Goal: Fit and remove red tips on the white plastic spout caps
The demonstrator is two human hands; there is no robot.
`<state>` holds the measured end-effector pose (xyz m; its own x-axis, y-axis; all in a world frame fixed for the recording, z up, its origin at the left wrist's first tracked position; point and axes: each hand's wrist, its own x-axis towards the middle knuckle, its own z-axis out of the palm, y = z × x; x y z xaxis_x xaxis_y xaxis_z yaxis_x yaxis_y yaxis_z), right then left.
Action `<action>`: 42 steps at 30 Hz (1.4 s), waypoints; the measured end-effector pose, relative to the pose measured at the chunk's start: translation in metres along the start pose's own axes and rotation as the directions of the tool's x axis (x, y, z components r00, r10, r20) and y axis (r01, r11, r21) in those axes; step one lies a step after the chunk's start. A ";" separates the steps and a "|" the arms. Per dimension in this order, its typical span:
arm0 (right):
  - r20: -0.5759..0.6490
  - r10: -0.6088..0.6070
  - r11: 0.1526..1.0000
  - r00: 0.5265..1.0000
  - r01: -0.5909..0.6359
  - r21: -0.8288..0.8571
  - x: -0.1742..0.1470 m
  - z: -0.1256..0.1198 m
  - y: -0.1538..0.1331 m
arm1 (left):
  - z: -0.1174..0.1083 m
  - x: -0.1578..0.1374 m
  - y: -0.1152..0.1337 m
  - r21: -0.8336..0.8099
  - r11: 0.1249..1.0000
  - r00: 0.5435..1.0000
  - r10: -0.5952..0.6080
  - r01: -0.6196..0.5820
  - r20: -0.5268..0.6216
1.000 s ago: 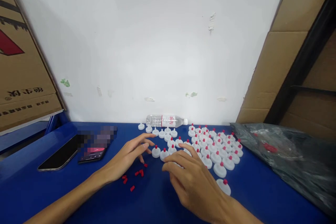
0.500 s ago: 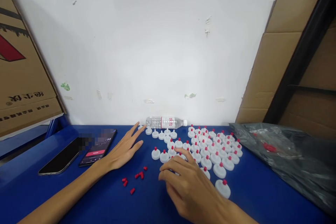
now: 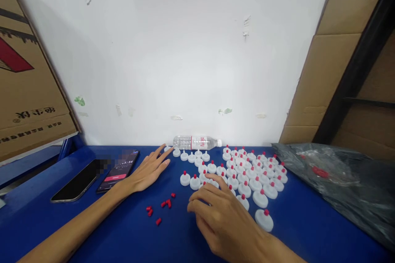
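My left hand (image 3: 150, 171) is stretched out palm down, its fingers apart and nothing in it. Its fingertips reach beside the plain white nozzle caps (image 3: 184, 156), which have no red tips. Over the near edge of a large group of white nozzle caps with red tips (image 3: 260, 199) hovers my right hand (image 3: 216, 213), its fingers loosely bent and somewhat apart. I see nothing held in it, though its palm side is hidden. Several small red tips (image 3: 163, 204) lie loose on the blue table (image 3: 123, 230) between my hands.
A clear plastic bottle (image 3: 197, 142) lies on its side against the white wall. Two phones lie at the left, a black one (image 3: 75, 183) and one with a lit screen (image 3: 119, 171). A dark plastic bag (image 3: 336, 185) covers the right side; cardboard (image 3: 324, 61) stands behind it.
The view has shifted slightly, so things sit a little differently in the picture. Both hands keep nearly the same pose, and the caps and red tips stay where they were.
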<state>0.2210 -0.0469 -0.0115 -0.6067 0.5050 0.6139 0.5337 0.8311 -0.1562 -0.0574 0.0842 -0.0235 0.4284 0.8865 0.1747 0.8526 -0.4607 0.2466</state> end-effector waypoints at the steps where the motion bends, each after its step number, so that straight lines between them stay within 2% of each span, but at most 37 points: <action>1: 0.008 -0.003 1.000 1.000 0.003 -0.002 0.000 0.000 0.000 | 0.001 0.001 -0.002 0.000 1.000 1.000 -0.001 0.001 -0.003; 7: 0.011 -0.009 1.000 1.000 0.009 -0.027 0.001 -0.002 -0.002 | 0.008 0.006 -0.010 -0.004 1.000 1.000 0.003 -0.003 -0.014; 15: 0.022 -0.026 0.999 0.999 0.027 -0.031 0.001 -0.001 -0.002 | 0.008 0.007 -0.008 0.019 1.000 0.999 -0.005 0.006 -0.044; 24: 0.044 -0.037 0.999 0.998 0.039 -0.033 0.002 0.003 -0.003 | 0.003 0.009 -0.003 0.084 0.993 0.996 0.085 -0.082 -0.037; 33: 0.034 -0.048 0.998 0.998 0.049 -0.032 0.000 0.004 0.000 | -0.002 0.003 -0.001 0.074 0.989 0.973 0.143 -0.132 -0.183; 38: 0.010 -0.052 0.999 0.999 0.053 -0.013 0.000 0.005 0.000 | -0.003 0.002 0.000 -0.020 0.992 0.964 0.116 -0.124 -0.240; 42: -0.081 -0.036 0.999 0.996 0.035 -0.023 0.000 0.004 0.000 | -0.012 -0.003 0.015 -0.121 0.983 0.954 0.100 -0.138 -0.281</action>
<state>0.2186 -0.0461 -0.0140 -0.5760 0.4538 0.6799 0.5258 0.8425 -0.1169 -0.0496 0.0737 -0.0084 0.4099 0.7881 0.4593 0.7429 -0.5806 0.3332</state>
